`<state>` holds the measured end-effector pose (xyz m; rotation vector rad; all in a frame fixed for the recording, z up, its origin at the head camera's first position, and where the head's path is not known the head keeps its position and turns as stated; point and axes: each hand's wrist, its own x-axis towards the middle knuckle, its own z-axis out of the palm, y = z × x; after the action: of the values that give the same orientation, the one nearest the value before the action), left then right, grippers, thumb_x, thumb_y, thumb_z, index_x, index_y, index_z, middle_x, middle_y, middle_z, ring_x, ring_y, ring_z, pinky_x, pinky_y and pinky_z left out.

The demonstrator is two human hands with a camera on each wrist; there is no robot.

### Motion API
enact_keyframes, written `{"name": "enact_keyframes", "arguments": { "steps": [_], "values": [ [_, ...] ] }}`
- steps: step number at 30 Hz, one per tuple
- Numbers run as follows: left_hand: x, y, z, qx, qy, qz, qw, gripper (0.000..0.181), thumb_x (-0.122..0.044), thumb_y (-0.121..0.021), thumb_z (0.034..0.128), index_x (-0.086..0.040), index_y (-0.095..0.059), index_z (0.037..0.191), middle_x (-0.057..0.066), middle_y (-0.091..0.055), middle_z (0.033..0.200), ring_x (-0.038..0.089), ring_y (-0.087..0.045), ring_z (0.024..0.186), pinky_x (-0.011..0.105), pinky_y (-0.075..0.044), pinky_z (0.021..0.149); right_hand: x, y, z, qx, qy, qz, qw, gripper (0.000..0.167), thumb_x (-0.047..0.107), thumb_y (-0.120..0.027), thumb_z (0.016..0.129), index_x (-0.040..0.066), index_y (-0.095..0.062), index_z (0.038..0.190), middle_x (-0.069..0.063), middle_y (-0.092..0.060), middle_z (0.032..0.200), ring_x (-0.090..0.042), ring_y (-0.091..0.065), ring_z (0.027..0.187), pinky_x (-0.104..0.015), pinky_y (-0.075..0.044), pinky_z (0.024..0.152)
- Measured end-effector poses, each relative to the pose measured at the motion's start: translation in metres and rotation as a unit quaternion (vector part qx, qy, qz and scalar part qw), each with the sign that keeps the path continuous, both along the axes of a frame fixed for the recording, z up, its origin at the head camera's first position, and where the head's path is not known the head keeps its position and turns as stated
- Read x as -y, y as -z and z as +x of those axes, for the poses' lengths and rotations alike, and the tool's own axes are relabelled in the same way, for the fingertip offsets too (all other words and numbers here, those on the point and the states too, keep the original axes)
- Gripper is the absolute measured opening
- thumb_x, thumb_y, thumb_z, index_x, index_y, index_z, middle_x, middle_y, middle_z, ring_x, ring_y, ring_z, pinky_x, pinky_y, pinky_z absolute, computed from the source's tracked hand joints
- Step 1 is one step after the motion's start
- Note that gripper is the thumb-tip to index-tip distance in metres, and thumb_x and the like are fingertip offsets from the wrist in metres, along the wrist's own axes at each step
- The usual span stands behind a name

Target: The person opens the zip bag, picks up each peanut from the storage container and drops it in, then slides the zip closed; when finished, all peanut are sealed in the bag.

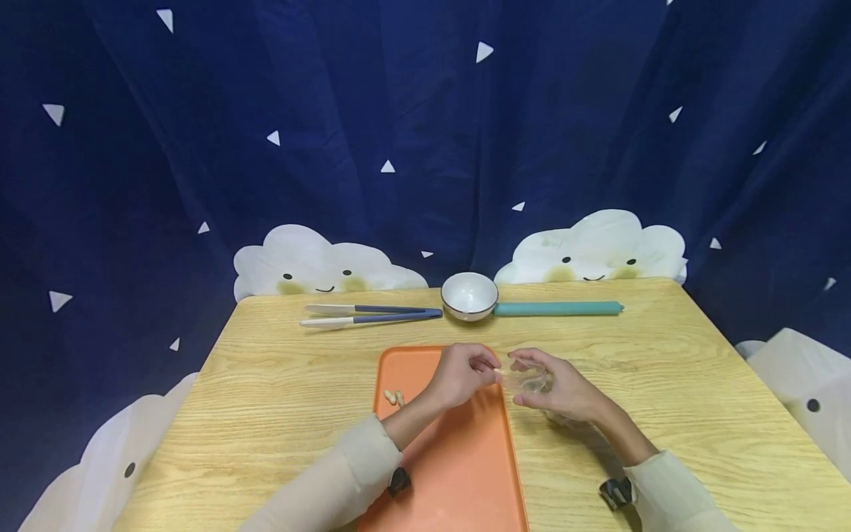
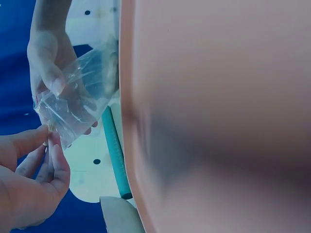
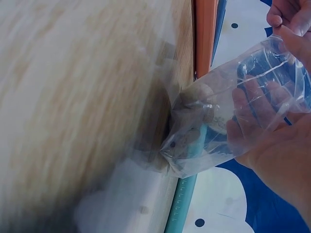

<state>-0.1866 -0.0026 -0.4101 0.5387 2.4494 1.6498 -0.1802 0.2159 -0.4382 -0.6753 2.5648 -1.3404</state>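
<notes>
My left hand [image 1: 460, 375] pinches a small pale-yellow peanut [image 2: 50, 128] between thumb and fingertips, mostly hidden by them, at the mouth of a clear plastic bag [image 3: 228, 107]. My right hand [image 1: 561, 386] holds that bag near its mouth, fingers spread along it and thumb on the near side. Tan lumps that look like peanuts show through the lower end of the bag in the right wrist view. Two more peanuts [image 1: 395, 398] lie on the orange tray [image 1: 459, 465], left of my left forearm. The bag hangs just right of the tray's edge.
Behind the tray stands a white bowl [image 1: 469, 295] with a dark rim. Blue and cream tongs [image 1: 385, 316] lie to its left, and a teal stick [image 1: 558, 309] with ruler-like marks lies to its right. All rest on a wooden table [image 1: 266, 391] before a dark blue curtain.
</notes>
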Motion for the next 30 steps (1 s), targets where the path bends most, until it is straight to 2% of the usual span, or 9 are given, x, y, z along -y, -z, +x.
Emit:
{"name": "enact_keyframes", "arguments": {
  "steps": [5,10,16,20,25,30],
  "values": [
    [0.002,0.0,0.0,-0.006,0.004,0.003,1.0,0.01,-0.005,-0.072,0.0812,-0.002,-0.072,0.091,0.006,-0.072,0.084,0.007,-0.064,0.072,0.019,-0.051,0.062,0.0,0.001,-0.001,-0.001,-0.004,-0.006,1.0,0.066,0.026,-0.077,0.08,0.008,-0.046,0.135,-0.018,-0.06,0.124,-0.038,-0.056,0.113,-0.031,-0.051,0.08],
    [0.012,-0.001,-0.003,-0.024,-0.003,-0.009,0.9997,0.01,-0.007,-0.073,0.0813,-0.004,-0.073,0.091,0.007,-0.073,0.085,0.013,-0.066,0.075,0.019,-0.051,0.063,0.0,0.001,-0.001,-0.013,-0.001,0.001,0.9999,0.066,0.029,-0.077,0.079,0.009,-0.047,0.134,-0.015,-0.061,0.122,-0.036,-0.056,0.113,-0.038,-0.048,0.085],
    [0.032,0.002,-0.007,-0.019,-0.018,-0.031,0.9992,0.01,-0.009,-0.074,0.0806,-0.008,-0.073,0.09,0.006,-0.072,0.087,0.014,-0.066,0.078,0.021,-0.052,0.064,-0.001,0.001,0.0,-0.023,0.005,0.01,0.9997,0.065,0.03,-0.077,0.079,0.011,-0.048,0.134,-0.011,-0.062,0.121,-0.034,-0.056,0.115,-0.044,-0.046,0.088],
    [0.044,0.006,-0.008,-0.021,-0.014,-0.05,0.9984,0.011,-0.006,-0.072,0.0809,-0.003,-0.072,0.092,0.007,-0.071,0.089,0.016,-0.065,0.079,0.023,-0.051,0.065,-0.002,0.002,0.0,-0.026,0.007,0.013,0.9996,0.066,0.032,-0.077,0.078,0.012,-0.048,0.134,-0.01,-0.063,0.121,-0.034,-0.056,0.115,-0.044,-0.046,0.089],
    [0.063,0.011,-0.009,-0.042,-0.012,-0.074,0.9963,0.013,-0.003,-0.071,0.0807,0.001,-0.07,0.093,0.012,-0.071,0.09,0.019,-0.066,0.079,0.024,-0.05,0.065,-0.002,0.002,-0.001,-0.035,0.005,0.016,0.9992,0.064,0.027,-0.077,0.079,0.011,-0.049,0.134,-0.011,-0.063,0.121,-0.034,-0.056,0.115,-0.047,-0.045,0.09],
    [0.086,0.015,-0.01,-0.05,-0.033,-0.094,0.9938,0.011,-0.001,-0.07,0.0809,0.001,-0.07,0.091,0.015,-0.07,0.09,0.021,-0.066,0.076,0.023,-0.051,0.06,-0.002,0.002,-0.002,-0.041,0.004,0.019,0.999,0.063,0.025,-0.077,0.079,0.01,-0.049,0.134,-0.011,-0.063,0.12,-0.033,-0.056,0.115,-0.044,-0.047,0.089]
  ]
}}
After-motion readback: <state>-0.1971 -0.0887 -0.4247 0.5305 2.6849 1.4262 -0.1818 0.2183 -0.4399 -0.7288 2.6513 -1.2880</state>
